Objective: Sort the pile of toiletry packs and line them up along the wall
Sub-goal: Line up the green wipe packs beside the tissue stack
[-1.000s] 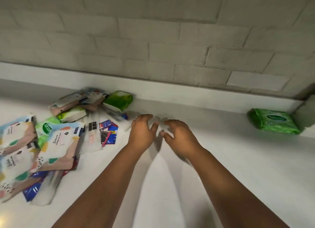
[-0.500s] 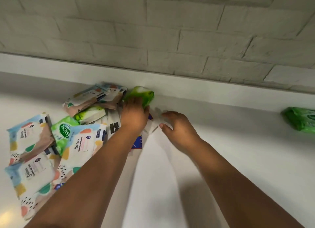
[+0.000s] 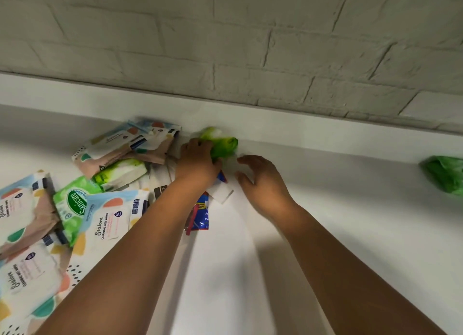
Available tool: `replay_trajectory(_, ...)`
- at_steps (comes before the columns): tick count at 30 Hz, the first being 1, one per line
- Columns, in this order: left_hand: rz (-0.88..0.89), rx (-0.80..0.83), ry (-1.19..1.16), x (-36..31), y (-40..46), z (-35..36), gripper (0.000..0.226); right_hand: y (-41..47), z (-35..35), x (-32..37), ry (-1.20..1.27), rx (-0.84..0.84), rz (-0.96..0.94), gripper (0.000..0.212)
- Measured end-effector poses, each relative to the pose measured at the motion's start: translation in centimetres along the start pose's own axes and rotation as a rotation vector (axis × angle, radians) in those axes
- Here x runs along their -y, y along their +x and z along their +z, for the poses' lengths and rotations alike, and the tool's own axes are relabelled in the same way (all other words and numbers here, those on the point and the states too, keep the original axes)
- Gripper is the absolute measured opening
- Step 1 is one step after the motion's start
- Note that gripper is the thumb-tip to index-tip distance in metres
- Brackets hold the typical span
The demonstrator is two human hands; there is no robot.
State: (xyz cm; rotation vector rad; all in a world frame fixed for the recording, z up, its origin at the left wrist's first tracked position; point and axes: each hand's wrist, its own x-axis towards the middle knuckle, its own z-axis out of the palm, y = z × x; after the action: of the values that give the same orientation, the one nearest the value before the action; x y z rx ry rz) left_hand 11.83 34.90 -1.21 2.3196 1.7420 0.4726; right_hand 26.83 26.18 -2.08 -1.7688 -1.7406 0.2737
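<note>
The left hand (image 3: 198, 159) grips a small, soft green-and-white plastic wipe pack (image 3: 221, 143) at about twelve o'clock in the view, right against the low white ledge (image 3: 325, 134) under the painted brick wall (image 3: 250, 46); the fingers curl over its near edge, which looks like a hold for lifting it clear of the heap. The right hand (image 3: 263, 182) hovers just beside it at one o'clock, fingers spread and loosely bent, holding nothing, probably placed to receive or steady the pack. The pile of toiletry packs (image 3: 82, 204) sprawls from seven to eleven o'clock on the white bench (image 3: 350, 234): large pastel wet-wipe pouches, a green Sanicare pack (image 3: 75, 204), and thin flat sachets, one blue and red (image 3: 201, 214), poking out below the left wrist. At three o'clock a bright green crinkled pack (image 3: 444, 174) lies alone by the ledge, well apart from the heap, likely the start of the row. Judging by this, sorting has barely begun, and the gripped pack would go toward that green one.
</note>
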Motion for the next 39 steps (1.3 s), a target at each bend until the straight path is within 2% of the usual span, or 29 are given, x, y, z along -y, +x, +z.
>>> replay_trajectory(8, 0.203, 0.088, -0.134, -1.9, -1.1, 0.1, 0.044, 0.0, -0.1, -1.0, -0.032, -0.093, -0.094, 0.037)
replay_trajectory(13, 0.296, 0.103, -0.178, -2.9, -2.1, 0.7, 0.045, -1.1, -0.7, -2.9, -0.186, -0.070, -0.108, 0.036)
replay_trajectory(19, 0.391, 0.116, -0.252, -4.6, -3.6, 1.7, 0.048, -3.5, -1.9, -4.7, -0.223, -0.117, -0.069, 0.031)
replay_trajectory(22, 0.430, 0.080, -0.298, -5.8, -4.8, 2.2, 0.040, -5.2, -2.5, -5.5, -0.209, -0.158, -0.017, 0.030)
replay_trajectory(28, 0.378, -0.053, -0.302, -8.4, -7.8, 3.8, 0.030, -7.8, -4.0, -6.6, -0.184, -0.234, 0.028, 0.025)
replay_trajectory(35, 0.343, 0.004, -0.483, -11.7, -9.6, 5.1, 0.035, -10.5, -6.6, -8.8, -0.201, -0.295, 0.058, 0.021)
replay_trajectory(39, 0.369, 0.039, -0.511, -14.3, -10.7, 6.0, 0.036, -12.6, -8.5, -10.6, -0.230, -0.317, 0.079, 0.019)
